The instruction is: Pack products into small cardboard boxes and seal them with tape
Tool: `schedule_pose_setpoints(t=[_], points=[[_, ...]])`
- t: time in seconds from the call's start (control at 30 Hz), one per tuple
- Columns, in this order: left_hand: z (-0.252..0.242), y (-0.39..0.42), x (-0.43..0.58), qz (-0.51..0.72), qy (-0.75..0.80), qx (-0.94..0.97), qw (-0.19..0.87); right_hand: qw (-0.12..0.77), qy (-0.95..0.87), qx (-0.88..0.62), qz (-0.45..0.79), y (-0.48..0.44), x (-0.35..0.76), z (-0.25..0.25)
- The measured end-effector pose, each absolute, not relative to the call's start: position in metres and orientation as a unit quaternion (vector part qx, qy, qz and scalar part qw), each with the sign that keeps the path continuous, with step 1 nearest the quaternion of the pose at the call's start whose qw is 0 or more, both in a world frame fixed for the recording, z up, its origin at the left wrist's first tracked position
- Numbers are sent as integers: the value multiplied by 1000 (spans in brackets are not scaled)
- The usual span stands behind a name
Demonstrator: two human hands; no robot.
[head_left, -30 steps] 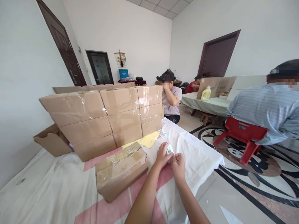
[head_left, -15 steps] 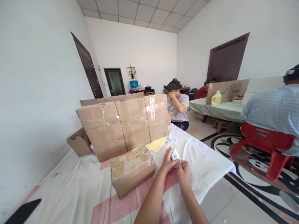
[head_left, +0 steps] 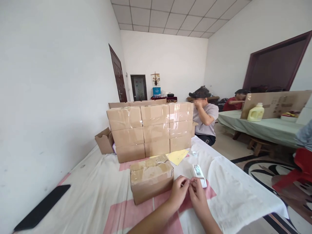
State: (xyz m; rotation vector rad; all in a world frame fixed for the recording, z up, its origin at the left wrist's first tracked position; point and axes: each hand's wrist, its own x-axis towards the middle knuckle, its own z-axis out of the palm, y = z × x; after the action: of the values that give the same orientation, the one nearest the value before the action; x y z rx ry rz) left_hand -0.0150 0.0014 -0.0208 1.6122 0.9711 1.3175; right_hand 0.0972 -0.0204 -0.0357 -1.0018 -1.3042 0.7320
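Note:
My left hand (head_left: 179, 191) and my right hand (head_left: 198, 191) meet fingertip to fingertip above the cloth-covered table (head_left: 234, 191). Both are closed in a pinch; what lies between the fingertips is too small to make out. Just behind my right hand, a white handheld device with a small screen (head_left: 198, 172) rests on the cloth, partly hidden by the fingers. To the left of my hands sits a taped cardboard box (head_left: 152, 187). A yellow sheet (head_left: 179, 157) lies beyond it.
A wall of stacked cardboard boxes (head_left: 156, 133) stands across the table. A black flat object (head_left: 42, 206) lies at the left edge. Behind the boxes sits a person (head_left: 207, 113). On another table at right are a yellow jug (head_left: 255, 112) and a cardboard panel (head_left: 278, 104).
The white device has left my left hand and now lies on the table. My hands have come together fingertip to fingertip. The view has turned left.

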Motion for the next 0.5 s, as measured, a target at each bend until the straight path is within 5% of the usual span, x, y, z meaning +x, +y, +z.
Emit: schedule_pose_setpoints(t=[0.37,0.5], points=[[-26,-46,-73,516,471,644,310,387,-764,-456,241,-37,83,-21],[-24,-54,-78,510,464,678,255,441,-716,-458,288,-35,84,-25]])
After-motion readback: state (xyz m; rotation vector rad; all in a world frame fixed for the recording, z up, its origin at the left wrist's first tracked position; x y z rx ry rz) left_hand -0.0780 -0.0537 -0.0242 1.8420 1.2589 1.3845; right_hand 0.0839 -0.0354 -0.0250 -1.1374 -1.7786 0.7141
